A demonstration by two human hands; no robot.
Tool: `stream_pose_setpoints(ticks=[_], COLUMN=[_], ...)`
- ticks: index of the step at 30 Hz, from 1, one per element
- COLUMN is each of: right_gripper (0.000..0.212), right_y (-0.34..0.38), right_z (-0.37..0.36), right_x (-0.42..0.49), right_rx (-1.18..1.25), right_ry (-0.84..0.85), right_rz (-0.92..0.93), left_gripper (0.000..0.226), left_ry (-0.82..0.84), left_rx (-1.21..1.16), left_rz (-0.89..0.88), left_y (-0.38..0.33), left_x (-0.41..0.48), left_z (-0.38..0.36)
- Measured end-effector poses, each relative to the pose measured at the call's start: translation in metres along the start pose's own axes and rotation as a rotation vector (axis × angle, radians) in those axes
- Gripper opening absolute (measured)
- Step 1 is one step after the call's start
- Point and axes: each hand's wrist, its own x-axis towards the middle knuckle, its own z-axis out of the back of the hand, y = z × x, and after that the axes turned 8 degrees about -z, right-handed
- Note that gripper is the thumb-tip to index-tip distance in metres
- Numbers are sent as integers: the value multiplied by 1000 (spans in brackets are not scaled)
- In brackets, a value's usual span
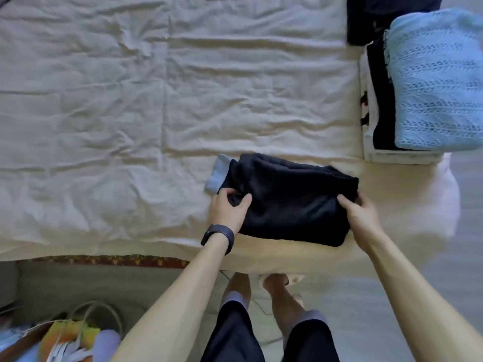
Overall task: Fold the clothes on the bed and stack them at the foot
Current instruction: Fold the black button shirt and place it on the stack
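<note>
Folded dark garment (290, 199) lies on the bed (130, 100) near its front edge, just toward 5 o'clock of centre. Left grip (230, 207) pinches its 9 o'clock end; right grip (358, 212) clasps its 3 o'clock end. Judgement: folding appears complete, transfer in hand. Next move calls for a level lift onto the stack (379, 126) at 2 o'clock, topped by a pale blue knit (439, 82), keeping the folds intact.

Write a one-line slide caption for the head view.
Left hand and right hand grip a folded dark garment on the bed, beside a stack topped by blue knit.
</note>
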Motion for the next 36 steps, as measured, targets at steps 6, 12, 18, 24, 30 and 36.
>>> stream_pose_setpoints(ticks=[6, 12, 18, 24, 30, 36], right_gripper=[52, 48, 33, 45, 39, 46], right_y=[-7, -6, -7, -12, -13, -19], right_z=[-2, 2, 1, 4, 3, -4], right_x=[-12, -8, -7, -6, -9, -17], right_rx=[-71, -101, -103, -104, -140, -170], right_ry=[-123, -117, -110, -124, -201, -237], right_rz=[26, 1, 20, 18, 50, 47], left_gripper=[22, 23, 38, 26, 38, 15], left_ry=[-384, -214, 245, 402, -84, -9], left_rx=[314, -138, -672, -643, 226, 99], left_rz=[-203, -308, 235, 114, -26, -50], left_y=[-25, -40, -34, -29, -20, -28], left_x=[-26, -38, -1, 22, 32, 6], left_z=[-11, -12, 2, 10, 12, 2])
